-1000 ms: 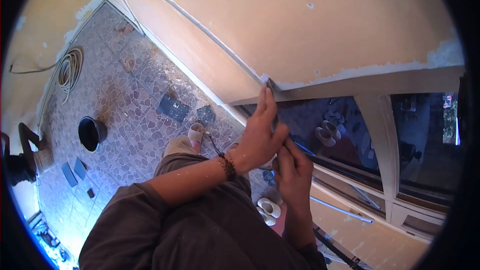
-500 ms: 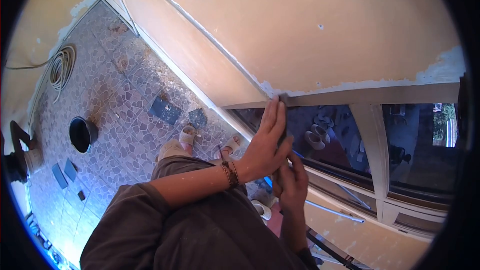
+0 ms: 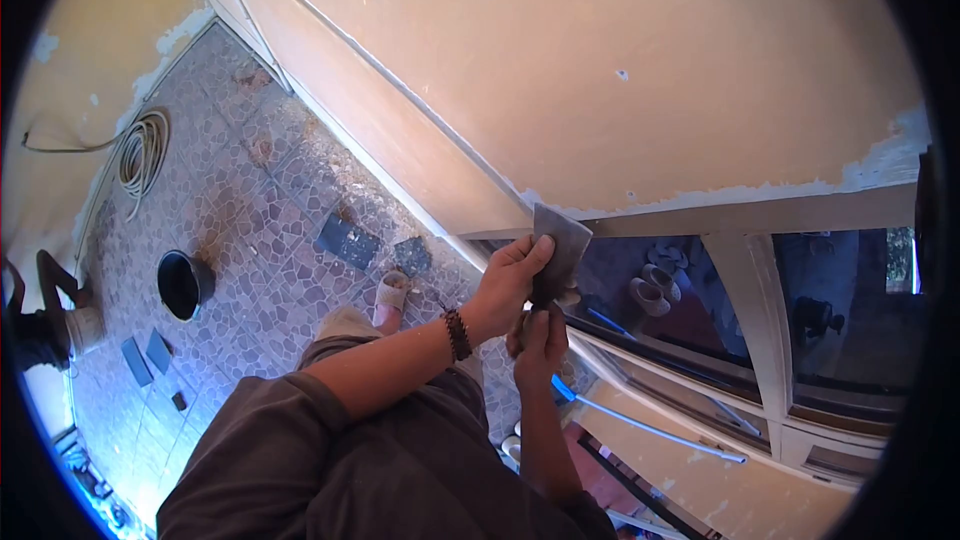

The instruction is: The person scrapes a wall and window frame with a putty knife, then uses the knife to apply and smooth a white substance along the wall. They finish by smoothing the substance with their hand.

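Observation:
A grey putty knife (image 3: 557, 237) with a wide trapezoid blade is held up just below the peeling white edge of the orange wall (image 3: 620, 80), at the top corner of the window frame (image 3: 760, 210). My left hand (image 3: 503, 285), with a beaded bracelet on the wrist, pinches the blade's lower left side between thumb and fingers. Right under it, my right hand (image 3: 540, 342) is closed around the knife's handle, which is mostly hidden. The blade's flat face is turned toward me.
Far below lies a patterned stone floor with a black bucket (image 3: 185, 283), a coiled hose (image 3: 143, 147) and dark loose tiles (image 3: 347, 241). My sandalled foot (image 3: 391, 292) shows beneath my arm. A blue-white rod (image 3: 645, 422) lies along the lower window ledge.
Both hands have dropped slightly from the frame corner. The left hand, earlier flat with fingers stretched along the blade, now pinches it, and the blade has turned its face toward me.

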Motion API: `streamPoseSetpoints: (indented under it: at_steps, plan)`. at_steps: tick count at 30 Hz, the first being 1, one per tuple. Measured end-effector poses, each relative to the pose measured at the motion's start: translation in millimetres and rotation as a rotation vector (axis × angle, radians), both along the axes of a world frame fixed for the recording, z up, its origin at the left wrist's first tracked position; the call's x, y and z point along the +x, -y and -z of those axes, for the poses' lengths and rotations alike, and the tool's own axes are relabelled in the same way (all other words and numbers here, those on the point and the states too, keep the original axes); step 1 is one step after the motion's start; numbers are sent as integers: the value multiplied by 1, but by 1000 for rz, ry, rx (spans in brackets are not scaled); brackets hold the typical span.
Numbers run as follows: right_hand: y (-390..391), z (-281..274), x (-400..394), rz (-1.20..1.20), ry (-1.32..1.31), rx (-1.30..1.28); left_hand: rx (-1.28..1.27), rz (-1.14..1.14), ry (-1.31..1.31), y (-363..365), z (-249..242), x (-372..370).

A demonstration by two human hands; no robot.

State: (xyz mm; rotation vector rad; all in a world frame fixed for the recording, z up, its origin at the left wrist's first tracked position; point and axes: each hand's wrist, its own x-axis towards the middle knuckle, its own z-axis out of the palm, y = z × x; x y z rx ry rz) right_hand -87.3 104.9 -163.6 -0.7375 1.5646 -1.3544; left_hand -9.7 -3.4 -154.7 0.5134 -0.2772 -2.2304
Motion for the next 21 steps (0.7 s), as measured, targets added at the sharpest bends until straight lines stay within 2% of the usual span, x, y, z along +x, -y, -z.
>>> streamPoseSetpoints:
  at_steps: [5, 13, 16, 19, 21]
  plan:
    - [5, 17, 7, 40, 10, 4, -73, -9, 119, 2, 9, -2]
    - [15, 18, 15, 47, -39, -15, -134, -76, 249, 6, -5, -2]
    - [19, 20, 15, 159, 123, 53, -157, -83, 228, 6, 0, -3]
    - [18, 20, 6, 4, -88, 25, -144, -100, 223, 7, -7, -4]
    - [14, 9, 14, 49, -32, 23, -128, -111, 217, 2, -14, -1]
